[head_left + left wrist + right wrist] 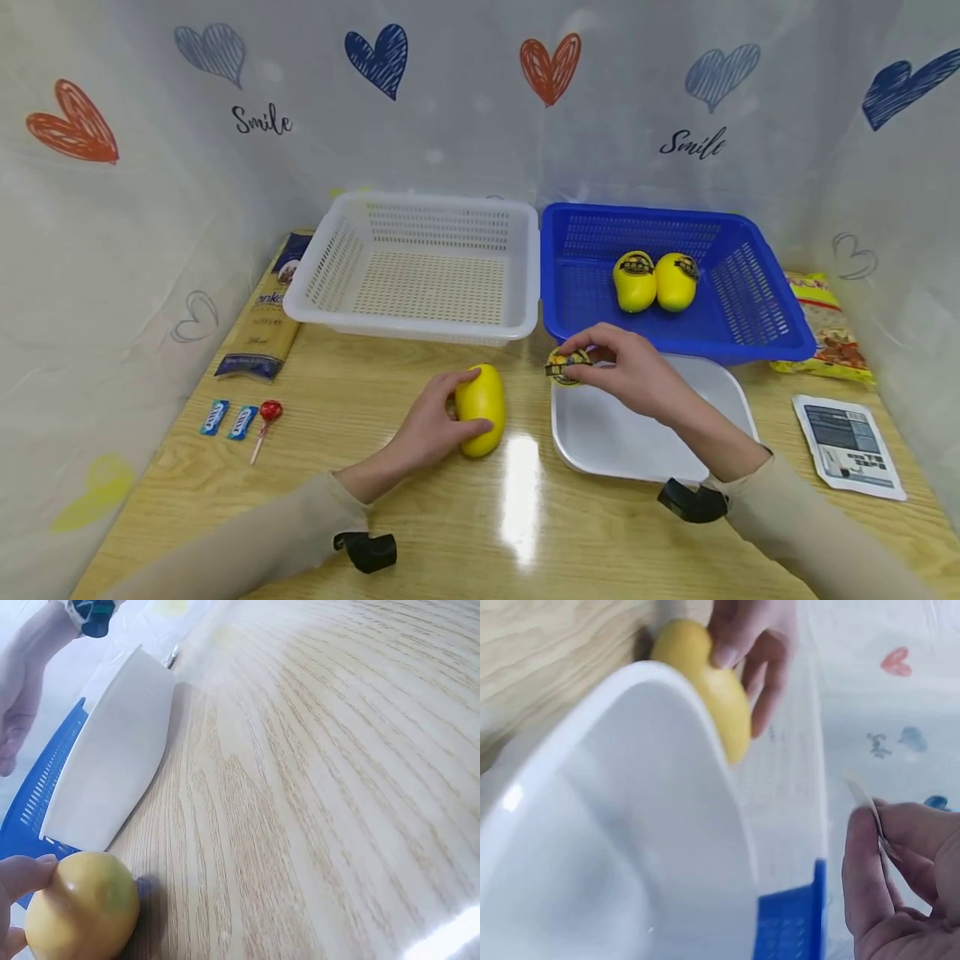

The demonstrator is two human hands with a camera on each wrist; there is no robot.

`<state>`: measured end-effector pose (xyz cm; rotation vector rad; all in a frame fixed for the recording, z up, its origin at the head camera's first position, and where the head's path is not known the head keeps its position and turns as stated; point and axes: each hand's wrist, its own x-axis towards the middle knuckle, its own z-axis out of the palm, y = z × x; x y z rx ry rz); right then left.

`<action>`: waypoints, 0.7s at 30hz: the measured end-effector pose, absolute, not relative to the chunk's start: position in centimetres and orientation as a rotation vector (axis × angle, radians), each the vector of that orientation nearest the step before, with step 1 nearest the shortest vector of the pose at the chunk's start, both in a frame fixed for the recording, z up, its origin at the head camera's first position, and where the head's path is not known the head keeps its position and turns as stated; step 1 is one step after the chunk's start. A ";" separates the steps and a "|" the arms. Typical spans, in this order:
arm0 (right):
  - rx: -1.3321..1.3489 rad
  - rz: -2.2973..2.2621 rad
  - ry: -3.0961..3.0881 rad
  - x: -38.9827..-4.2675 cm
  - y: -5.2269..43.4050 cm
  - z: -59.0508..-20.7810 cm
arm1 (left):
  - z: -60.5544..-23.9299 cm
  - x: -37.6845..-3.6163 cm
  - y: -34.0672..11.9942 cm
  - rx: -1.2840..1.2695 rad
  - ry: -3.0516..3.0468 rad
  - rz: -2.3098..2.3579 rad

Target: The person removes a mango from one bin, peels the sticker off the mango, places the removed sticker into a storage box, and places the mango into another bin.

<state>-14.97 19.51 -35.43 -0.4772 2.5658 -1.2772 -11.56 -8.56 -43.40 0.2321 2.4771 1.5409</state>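
Left hand is down on the wooden table, fingers and thumb curled round a yellow mango that lies on the tabletop just left of the white tray; the left wrist view shows a thumb tip against the fruit's skin. Over to the right hand, which hovers above the tray's back-left corner, fingertips pinched tight on a small round black-and-yellow sticker, held clear of the tray. From the right wrist camera the sticker shows only as a thin edge-on sliver between the fingertips, so its face can't be read there. Behind the hands sit two baskets side by side, touching: a white basket on the left with nothing visible in it, and a blue basket on the right holding two more yellow mangoes, snug against each other, each with a dark label on top. The blue basket's front rim stands just behind the right hand, and the tray sits right under it, between the mango and the right side of the table. Further out: a long pasta packet at the left edge by the white basket, two small blue sweets and a red lollipop near the front left, a yellow noodle packet beyond the blue basket, and a white sachet at the right.
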 end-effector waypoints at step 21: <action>-0.337 -1.214 2.320 -14.5 27.2 -39.8 | -43.6 -11.5 -8.6 0.264 2.485 1.538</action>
